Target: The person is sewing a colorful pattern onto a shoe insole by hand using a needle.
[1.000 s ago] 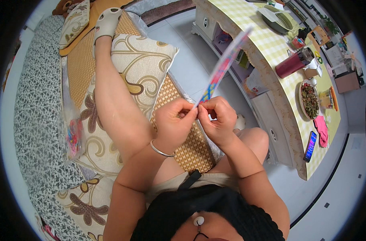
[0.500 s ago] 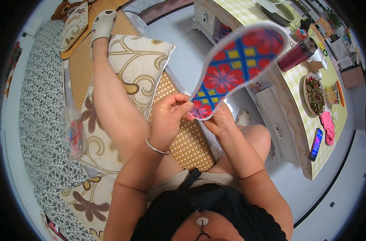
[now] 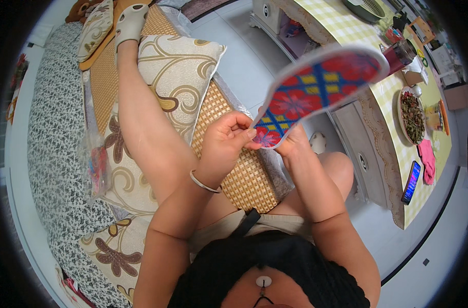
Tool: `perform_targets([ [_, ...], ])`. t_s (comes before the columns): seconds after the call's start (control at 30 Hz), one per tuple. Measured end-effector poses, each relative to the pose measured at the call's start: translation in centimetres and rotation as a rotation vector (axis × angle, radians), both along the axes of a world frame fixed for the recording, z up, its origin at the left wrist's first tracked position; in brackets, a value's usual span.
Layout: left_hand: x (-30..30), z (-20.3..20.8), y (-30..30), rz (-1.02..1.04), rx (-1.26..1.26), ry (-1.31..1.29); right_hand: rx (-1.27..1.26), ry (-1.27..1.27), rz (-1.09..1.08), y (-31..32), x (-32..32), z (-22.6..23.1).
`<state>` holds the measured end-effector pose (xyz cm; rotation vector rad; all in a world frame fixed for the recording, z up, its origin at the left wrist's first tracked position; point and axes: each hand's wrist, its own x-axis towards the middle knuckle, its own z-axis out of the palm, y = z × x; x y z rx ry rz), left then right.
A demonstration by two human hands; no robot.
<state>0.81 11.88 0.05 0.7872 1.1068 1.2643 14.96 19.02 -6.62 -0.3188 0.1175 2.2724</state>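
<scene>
An embroidered insole with red flowers, blue bands, yellow blocks and a white rim is raised in front of me. Its narrow heel end points toward me, while the broad toe end stretches off to the upper right and is slightly blurred. At the left side of the heel, my left hand pinches the edge between thumb and fingers. From below, my right hand grips the heel's other side, its fingers largely hidden behind the insole. A bracelet circles my left wrist.
Patterned cushions lie on the woven seat mat around my outstretched leg. A clear bag of coloured thread rests at left. On the checkered table at right are a phone, pink cloth, bowl and dark-red flask.
The insole has tipped flatter, its toe end swinging right and a little down toward the flask. Both hands keep their hold on the heel. The whole view has shifted slightly.
</scene>
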Motion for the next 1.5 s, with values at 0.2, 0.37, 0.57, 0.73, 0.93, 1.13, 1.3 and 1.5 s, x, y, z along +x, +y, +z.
perform_targets([
  [0.2,-1.4,-0.5,0.0,0.045,-0.062,-0.138,-0.007,-0.229,-0.07,0.8,-0.3,2.1],
  [0.37,-1.9,0.1,-0.2,0.068,-0.065,-0.154,0.092,-0.232,-0.339,4.4,4.0,-1.0],
  [0.57,-2.1,-0.2,-0.3,0.101,-0.083,-0.128,0.256,-0.528,-0.328,3.0,2.4,0.4],
  [0.73,-2.0,0.3,-0.1,0.122,-0.118,-0.148,0.452,-0.761,-0.112,1.0,0.4,2.1],
  [0.93,-2.8,-0.9,0.2,0.024,-0.097,-0.59,0.939,-1.096,-0.302,-1.9,-0.5,5.3],
  [1.13,-2.2,-0.9,0.3,-0.112,-0.192,-0.912,1.453,-1.359,-0.697,-2.0,0.0,6.4],
  [1.3,-1.7,-0.7,0.4,-0.163,-0.222,-0.991,1.47,-1.34,-0.772,-2.1,0.0,6.5],
  [1.5,-1.3,-0.5,0.4,-0.156,-0.215,-0.973,1.471,-1.308,-0.791,-2.2,-0.1,6.2],
])
